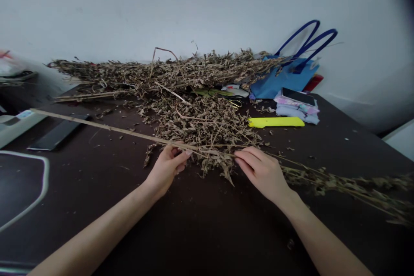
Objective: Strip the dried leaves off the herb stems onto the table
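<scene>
A long dried plant stalk (pixel 106 127) runs from the left side of the table across to the right, where its leafy branches (pixel 336 185) spread out. My left hand (pixel 168 164) is closed around the bare part of this stalk, thumb on top. Farther right along it, my right hand (pixel 258 168) pinches the thinner stem, its fingertips partly hidden. Between and behind both hands lies a loose heap of crumpled dry leaves (pixel 203 120). Some withered leaves hang from the stem between the hands.
At the back, a big bundle of dried stalks (pixel 194 69) lies along the wall. On the right are a blue bag (pixel 284 79), a phone (pixel 299 96) on folded cloth (pixel 296 112) and a yellow strip (pixel 276 122). Scissors (pixel 236 103) rest behind the heap; a dark flat object (pixel 58 133) lies left.
</scene>
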A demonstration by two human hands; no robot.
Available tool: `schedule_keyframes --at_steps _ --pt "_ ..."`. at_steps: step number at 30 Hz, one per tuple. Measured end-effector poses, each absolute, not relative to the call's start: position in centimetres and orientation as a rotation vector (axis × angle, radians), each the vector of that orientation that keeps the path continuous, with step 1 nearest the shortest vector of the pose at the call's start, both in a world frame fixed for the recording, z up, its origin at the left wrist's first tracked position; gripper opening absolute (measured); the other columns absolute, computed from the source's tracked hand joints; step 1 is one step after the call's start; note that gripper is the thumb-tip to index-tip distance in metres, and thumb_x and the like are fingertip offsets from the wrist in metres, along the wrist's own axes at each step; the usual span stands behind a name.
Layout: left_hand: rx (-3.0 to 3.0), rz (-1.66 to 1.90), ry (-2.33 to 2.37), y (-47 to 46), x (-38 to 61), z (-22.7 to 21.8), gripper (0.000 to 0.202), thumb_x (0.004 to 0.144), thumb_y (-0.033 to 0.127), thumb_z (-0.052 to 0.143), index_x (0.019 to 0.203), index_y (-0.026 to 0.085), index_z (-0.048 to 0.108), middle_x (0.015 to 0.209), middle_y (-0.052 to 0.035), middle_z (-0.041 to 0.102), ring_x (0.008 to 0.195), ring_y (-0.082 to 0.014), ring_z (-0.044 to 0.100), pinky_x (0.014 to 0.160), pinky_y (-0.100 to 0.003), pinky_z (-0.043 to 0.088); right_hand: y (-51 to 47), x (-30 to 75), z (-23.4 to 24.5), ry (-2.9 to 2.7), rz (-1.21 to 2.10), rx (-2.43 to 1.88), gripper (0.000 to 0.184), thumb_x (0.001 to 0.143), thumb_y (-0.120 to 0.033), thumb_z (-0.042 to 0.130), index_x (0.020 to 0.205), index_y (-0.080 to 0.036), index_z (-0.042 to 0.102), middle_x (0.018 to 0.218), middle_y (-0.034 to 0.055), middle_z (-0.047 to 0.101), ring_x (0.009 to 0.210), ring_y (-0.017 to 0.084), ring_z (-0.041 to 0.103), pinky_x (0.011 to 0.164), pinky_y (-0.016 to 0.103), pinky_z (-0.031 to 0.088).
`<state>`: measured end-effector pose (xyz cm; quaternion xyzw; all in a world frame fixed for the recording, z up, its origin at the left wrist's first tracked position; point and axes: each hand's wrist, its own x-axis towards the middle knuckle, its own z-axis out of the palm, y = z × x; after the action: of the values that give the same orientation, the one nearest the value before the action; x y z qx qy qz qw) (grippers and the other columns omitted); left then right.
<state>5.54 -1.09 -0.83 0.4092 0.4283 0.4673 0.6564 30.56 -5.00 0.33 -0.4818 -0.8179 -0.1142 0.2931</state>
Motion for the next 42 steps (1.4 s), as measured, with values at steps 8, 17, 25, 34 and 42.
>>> schedule_keyframes --at_steps 8,17,25,34,42 --pt "0.991 1.015 0.887 -1.4 6.4 -1.5 0.027 0.071 0.03 0.071 0.089 0.014 0.058 0.065 0.0028 0.051 0.048 -0.0028 0.036 0.041 -0.015 0.022 -4.8 30.7 0.3 -2.172 -0.265 -1.305 0.017 0.087 -0.018 0.049 0.095 -0.016 0.064 0.088 0.0063 0.064 0.078 0.015 0.061 0.07 0.028 0.05" --pt "1.285 0.943 1.125 -1.5 5.8 -1.8 0.023 0.071 0.033 0.068 0.086 0.015 0.065 0.077 -0.002 0.063 0.044 -0.0039 0.037 0.039 -0.018 0.026 -4.8 30.4 -0.4 -2.167 -0.267 -1.303 0.017 0.087 -0.018 0.05 0.095 -0.016 0.064 0.089 0.0063 0.064 0.079 0.016 0.062 0.072 0.029 0.051" --pt "1.689 0.966 1.115 -1.6 5.2 -1.5 0.016 0.079 0.03 0.06 0.089 0.02 0.068 0.097 -0.0056 0.068 0.095 -0.0211 0.059 0.088 -0.037 0.044 -4.9 30.1 -0.4 -2.179 -0.263 -1.266 0.019 0.087 -0.016 0.049 0.1 -0.016 0.063 0.091 0.0079 0.064 0.082 0.017 0.061 0.074 0.032 0.052" --pt "2.036 1.055 1.139 -2.7 6.9 -1.5 0.016 0.082 0.024 0.057 0.092 0.021 0.069 0.094 -0.0038 0.069 0.097 -0.0233 0.058 0.091 -0.044 0.04 -5.1 29.6 -0.4 -2.174 -0.273 -1.258 0.016 0.086 -0.015 0.051 0.098 -0.015 0.063 0.089 0.0076 0.063 0.082 0.017 0.06 0.075 0.031 0.051" --pt "1.796 0.945 1.159 -2.2 8.0 -0.8 0.02 0.08 0.034 0.06 0.089 0.019 0.07 0.091 -0.0036 0.07 0.085 -0.0202 0.063 0.082 -0.033 0.047 -5.3 29.5 -0.4 -2.158 -0.277 -1.291 0.017 0.088 -0.017 0.049 0.097 -0.015 0.063 0.089 0.0076 0.064 0.082 0.017 0.06 0.073 0.029 0.05"
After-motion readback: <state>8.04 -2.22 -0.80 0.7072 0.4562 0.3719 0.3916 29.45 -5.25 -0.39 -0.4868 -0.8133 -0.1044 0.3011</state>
